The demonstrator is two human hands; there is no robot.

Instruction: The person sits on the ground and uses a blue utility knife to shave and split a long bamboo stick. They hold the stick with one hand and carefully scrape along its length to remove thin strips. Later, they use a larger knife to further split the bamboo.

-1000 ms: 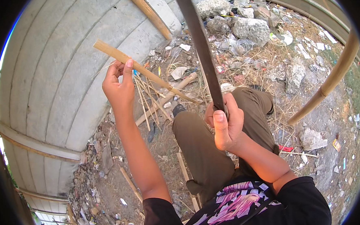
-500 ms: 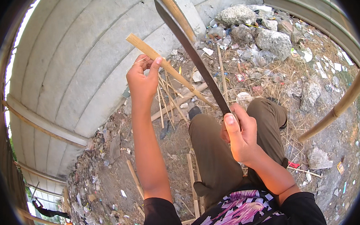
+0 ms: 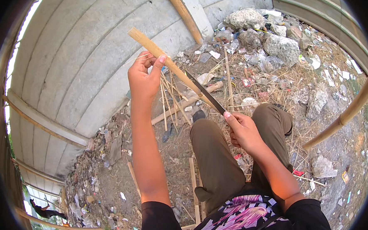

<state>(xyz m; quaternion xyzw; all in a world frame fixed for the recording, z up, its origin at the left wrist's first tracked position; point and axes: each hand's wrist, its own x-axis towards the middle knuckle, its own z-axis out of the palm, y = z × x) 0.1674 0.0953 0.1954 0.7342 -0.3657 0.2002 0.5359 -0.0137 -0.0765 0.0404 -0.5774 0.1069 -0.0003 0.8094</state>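
Note:
My left hand (image 3: 145, 77) is closed round the upper part of a split bamboo strip (image 3: 157, 49), its thumb pressed along the near face. The strip slants down to the right toward my knees. In my right hand (image 3: 245, 130) is a machete (image 3: 208, 96) with a long dark blade. Its blade lies against the strip's right edge, around the strip's lower half, and points up and left. The machete's handle is hidden in my fingers. Thin bamboo slivers (image 3: 169, 100) hang or lie below my left hand.
A bamboo pole (image 3: 183, 104) lies on the littered ground ahead. Rocks (image 3: 280, 47) and rubbish are heaped at the far right. A concrete panel wall (image 3: 85, 57) rises on the left. Another bamboo pole (image 3: 346, 115) juts in at right. Bamboo strips (image 3: 194, 185) lie beside my left leg.
The machete has swung down and left from its raised position, and its blade now meets the bamboo strip. My right hand has dropped slightly; my left hand keeps its hold, nearly still.

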